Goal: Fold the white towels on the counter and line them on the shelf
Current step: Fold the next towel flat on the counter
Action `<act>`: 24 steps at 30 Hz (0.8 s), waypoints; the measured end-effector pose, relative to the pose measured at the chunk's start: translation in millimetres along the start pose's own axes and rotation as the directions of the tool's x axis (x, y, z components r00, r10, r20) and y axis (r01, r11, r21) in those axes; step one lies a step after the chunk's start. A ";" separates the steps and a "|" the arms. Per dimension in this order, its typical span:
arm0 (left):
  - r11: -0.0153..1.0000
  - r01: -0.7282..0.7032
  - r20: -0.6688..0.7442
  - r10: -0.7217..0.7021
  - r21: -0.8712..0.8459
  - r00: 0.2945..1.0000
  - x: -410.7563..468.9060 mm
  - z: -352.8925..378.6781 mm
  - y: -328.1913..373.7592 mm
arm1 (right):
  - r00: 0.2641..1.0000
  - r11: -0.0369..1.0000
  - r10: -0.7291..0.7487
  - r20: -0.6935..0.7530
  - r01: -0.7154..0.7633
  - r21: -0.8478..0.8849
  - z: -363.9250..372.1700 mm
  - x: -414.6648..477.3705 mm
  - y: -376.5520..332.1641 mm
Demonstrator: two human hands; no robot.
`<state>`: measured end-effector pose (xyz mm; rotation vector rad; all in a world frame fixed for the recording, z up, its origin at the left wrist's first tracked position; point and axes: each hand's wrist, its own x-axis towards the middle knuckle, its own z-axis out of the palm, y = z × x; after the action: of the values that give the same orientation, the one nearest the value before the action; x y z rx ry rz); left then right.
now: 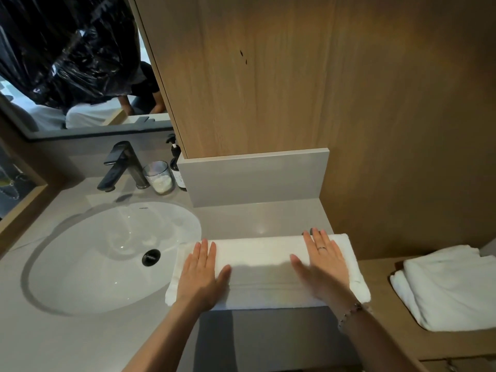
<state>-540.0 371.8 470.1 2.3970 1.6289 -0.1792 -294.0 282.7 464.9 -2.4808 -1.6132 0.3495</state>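
Palms down and fingers straight, the left hand (202, 275) and the right hand (322, 267) press on a white towel (263, 256), neither one pinching the cloth. This towel is already folded into a long band and lies on the bench (67, 331) just beside the sink (107, 253), with the left hand near the end closest to the sink and the right hand near the far end. The step seems to be smoothing the band before the next fold. To do it well, I think the hands should slide from the middle outward, so trapped air and wrinkles leave. The long edges should stay one over the other, and the end by the sink must not slip into it. Two folded towels (451, 285) already sit on the shelf (381, 331), beyond the towel's far end and well apart from the sink, so the finished fold should match their width.
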 end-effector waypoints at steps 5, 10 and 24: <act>0.999 -0.025 -0.005 0.026 0.023 1.000 17.5 -26.2 9.1 | 0.968 0.975 0.099 -0.230 -0.048 0.218 5.3 -25.4 -19.2; 0.945 -0.190 0.059 0.213 -0.268 0.975 56.1 -49.8 42.3 | 0.927 0.649 0.373 0.030 -0.284 0.706 3.6 -75.9 -62.6; 0.877 -0.299 0.306 0.422 -0.376 0.853 78.8 -57.7 84.8 | 0.699 -0.121 0.566 0.436 -0.453 0.883 2.1 -65.1 -80.0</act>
<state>-433.9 428.1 518.2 2.1968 0.9270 -0.2709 -390.1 255.5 490.7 -1.6699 0.0973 0.9833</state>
